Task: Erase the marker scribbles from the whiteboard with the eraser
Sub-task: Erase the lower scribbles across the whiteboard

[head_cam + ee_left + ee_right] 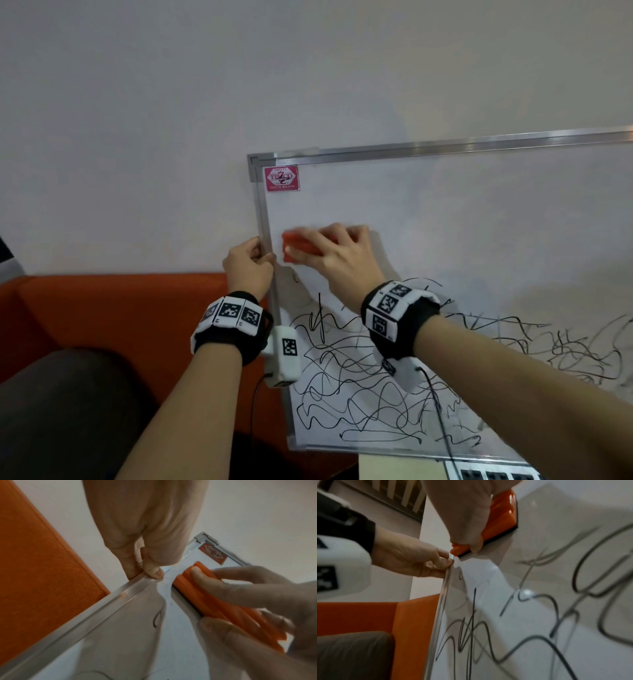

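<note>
I wipe whiteboard point(445, 212). My right hand point(337, 255) grips orange eraser point(298, 245), flat on whiteboard near left edge. My left hand point(248, 265) pinches that edge. Next, I think: slide it down over black scribbles point(349, 377).
</note>
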`<state>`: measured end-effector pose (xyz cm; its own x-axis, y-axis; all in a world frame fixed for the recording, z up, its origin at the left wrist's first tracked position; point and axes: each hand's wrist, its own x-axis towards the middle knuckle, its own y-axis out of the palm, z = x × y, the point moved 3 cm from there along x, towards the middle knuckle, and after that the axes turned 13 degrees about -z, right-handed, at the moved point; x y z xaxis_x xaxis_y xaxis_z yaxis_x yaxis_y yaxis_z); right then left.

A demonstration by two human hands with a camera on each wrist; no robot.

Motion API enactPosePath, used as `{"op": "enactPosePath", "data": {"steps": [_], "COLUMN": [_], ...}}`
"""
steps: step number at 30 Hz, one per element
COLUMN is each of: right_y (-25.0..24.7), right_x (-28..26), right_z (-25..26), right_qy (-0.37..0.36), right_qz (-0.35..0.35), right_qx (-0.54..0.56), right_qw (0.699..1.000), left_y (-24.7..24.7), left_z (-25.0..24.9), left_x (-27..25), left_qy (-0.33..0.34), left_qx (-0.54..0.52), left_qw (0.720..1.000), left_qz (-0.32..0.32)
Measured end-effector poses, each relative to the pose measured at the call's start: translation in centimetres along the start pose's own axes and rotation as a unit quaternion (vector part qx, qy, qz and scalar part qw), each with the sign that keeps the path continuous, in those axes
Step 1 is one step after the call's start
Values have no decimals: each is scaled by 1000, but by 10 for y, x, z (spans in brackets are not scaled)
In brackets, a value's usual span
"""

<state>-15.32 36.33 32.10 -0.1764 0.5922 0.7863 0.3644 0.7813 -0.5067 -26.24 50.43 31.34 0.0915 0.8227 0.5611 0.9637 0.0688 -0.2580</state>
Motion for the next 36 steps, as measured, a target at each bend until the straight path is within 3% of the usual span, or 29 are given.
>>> {"op": "enactPosePath", "data": {"steps": [3,7,9,11,13,16,18,20,25,29,30,34,36], "right_y": [3,19,13,1,-4,13,22,23,8,11,9,-5,-5], "right_x": [-3,-41,-32,-11,-3,-28,-50,-54,-37,-68,-69,-64,-77], "right_z": [10,26,14,-2,-5,10,24,27,1,8,1,-38,-40], "right_qy": [17,-109,-70,29,58,-44,-131,-153,22,-95,-94,86,55], "right_qz": [10,109,74,1,-27,3,58,85,-18,35,36,-72,-61], "right_qx": [15,-2,-6,12,8,2,11,19,26,24,27,23,19], "right_qw": [1000,988,995,1000,998,999,990,984,999,995,995,993,996], "left_y": [0,1,1,2,3,2,2,2,6,9,10,12,11], "left_z": [1,-1,-1,-1,0,-1,0,0,7,8,7,5,5], "left_x": [0,-2,-3,-3,-3,-4,-4,-5,-5,-9,-10,-12,-14], "left_qy": [-10,-31,-32,-42,-46,-49,-51,-46,-45,-41,-38,-29,-32], "left_qx": [-2,-7,-11,-18,-23,-29,-35,-38,-19,-7,5,32,30], "left_qw": [1000,999,999,999,998,998,998,998,999,999,999,999,999], "left_qz": [-3,-11,-20,-20,-22,-29,-27,-24,-3,-13,-17,-19,-18]}}
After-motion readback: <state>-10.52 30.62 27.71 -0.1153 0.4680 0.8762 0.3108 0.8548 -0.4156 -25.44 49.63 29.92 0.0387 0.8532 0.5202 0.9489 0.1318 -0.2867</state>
